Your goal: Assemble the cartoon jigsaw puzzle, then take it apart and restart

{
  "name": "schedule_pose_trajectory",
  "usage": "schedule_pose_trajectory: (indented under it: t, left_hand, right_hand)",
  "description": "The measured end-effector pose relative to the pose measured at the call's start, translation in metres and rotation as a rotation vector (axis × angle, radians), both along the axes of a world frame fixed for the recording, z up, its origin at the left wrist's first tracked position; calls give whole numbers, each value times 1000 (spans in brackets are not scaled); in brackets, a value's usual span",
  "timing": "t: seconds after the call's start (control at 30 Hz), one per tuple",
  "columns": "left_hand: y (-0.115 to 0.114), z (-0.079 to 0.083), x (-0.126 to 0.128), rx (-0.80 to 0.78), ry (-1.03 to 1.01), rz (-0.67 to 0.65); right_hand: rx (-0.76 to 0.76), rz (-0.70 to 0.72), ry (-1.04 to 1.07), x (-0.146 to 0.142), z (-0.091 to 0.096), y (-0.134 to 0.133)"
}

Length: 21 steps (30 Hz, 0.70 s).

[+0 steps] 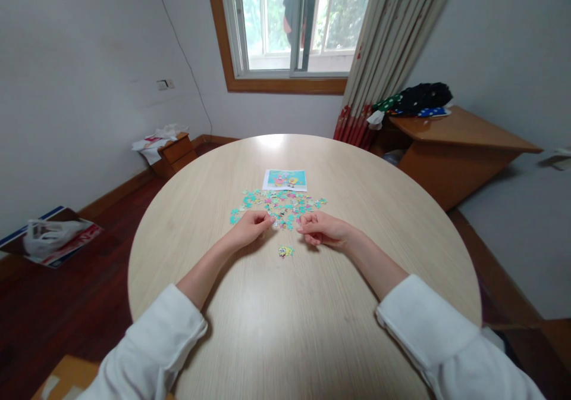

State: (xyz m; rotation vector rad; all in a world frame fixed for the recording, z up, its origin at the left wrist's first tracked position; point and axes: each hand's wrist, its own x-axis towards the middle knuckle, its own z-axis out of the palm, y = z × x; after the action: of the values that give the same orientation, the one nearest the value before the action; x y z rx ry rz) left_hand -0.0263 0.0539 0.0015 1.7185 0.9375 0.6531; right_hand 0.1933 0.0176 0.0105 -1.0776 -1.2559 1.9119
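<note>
Several small teal and pink jigsaw pieces lie scattered on a round light-wood table. Behind them lies a small reference picture. My left hand rests at the near left edge of the pile with fingers curled in a pinch. My right hand sits at the near right edge, fingers likewise curled together. What each pinch holds is too small to make out. A tiny joined cluster of yellow pieces lies on the table just in front of and between both hands.
A wooden desk with dark clothes on it stands at the right by a curtain. A small wooden cabinet is by the left wall. A plastic bag on a flat box lies on the dark floor.
</note>
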Motion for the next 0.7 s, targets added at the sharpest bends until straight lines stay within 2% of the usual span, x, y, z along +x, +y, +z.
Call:
schedule_pose_trajectory:
  t: [0.47,0.6,0.7]
  left_hand:
    - [-1,2,-1,25,53,-44]
    - [-4,2,-2,26,78,-134]
    - [-6,3,-2,51,143,-198]
  right_hand:
    - [9,2,-12,0,0,0]
    - [46,-2,-155,-9,-1,-4]
    - [136,16,-303,-17,0,-8]
